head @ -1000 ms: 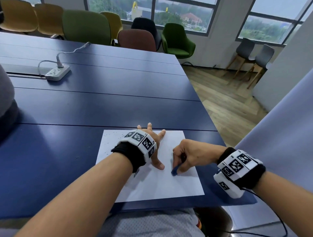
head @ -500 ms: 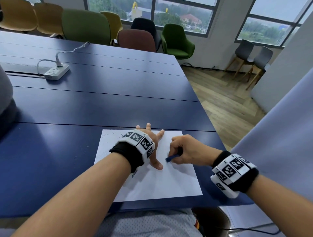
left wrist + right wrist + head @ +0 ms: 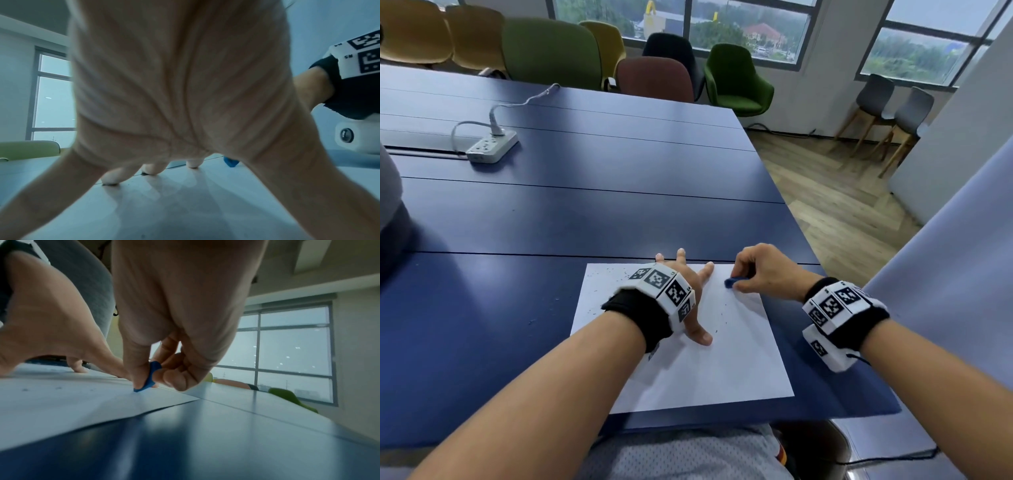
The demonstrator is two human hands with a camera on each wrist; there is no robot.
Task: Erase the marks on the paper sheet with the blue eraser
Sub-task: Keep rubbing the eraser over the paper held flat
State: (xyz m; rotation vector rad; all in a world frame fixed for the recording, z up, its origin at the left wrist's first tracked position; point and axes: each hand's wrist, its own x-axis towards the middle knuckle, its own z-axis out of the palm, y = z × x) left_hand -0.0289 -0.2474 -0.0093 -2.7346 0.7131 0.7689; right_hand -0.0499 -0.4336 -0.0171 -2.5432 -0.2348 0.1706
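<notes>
A white paper sheet point(image 3: 722, 370) lies on the dark blue table point(image 3: 585, 219) close to its near edge. My left hand point(image 3: 688, 284) rests flat on the sheet's upper middle, fingers spread and straight, seen from below in the left wrist view point(image 3: 152, 170). My right hand point(image 3: 753, 270) pinches a small blue eraser point(image 3: 732, 282) between thumb and fingers near the sheet's far right corner. The eraser's point(image 3: 150, 379) lower tip touches the paper point(image 3: 61, 402). A sliver of the eraser point(image 3: 231, 162) shows past my left thumb. Dark eraser crumbs point(image 3: 619, 277) speckle the sheet's far left part.
A white power strip point(image 3: 491, 145) with its cable lies on the table at far left. Coloured chairs point(image 3: 551, 51) line the table's far side. The table's right edge point(image 3: 808, 253) runs just beyond my right hand, with wooden floor below. A grey-clothed person point(image 3: 390, 195) sits at the left.
My right hand has carried the eraser up the sheet, from near my left thumb to the far right corner. The left hand has kept its place on the paper.
</notes>
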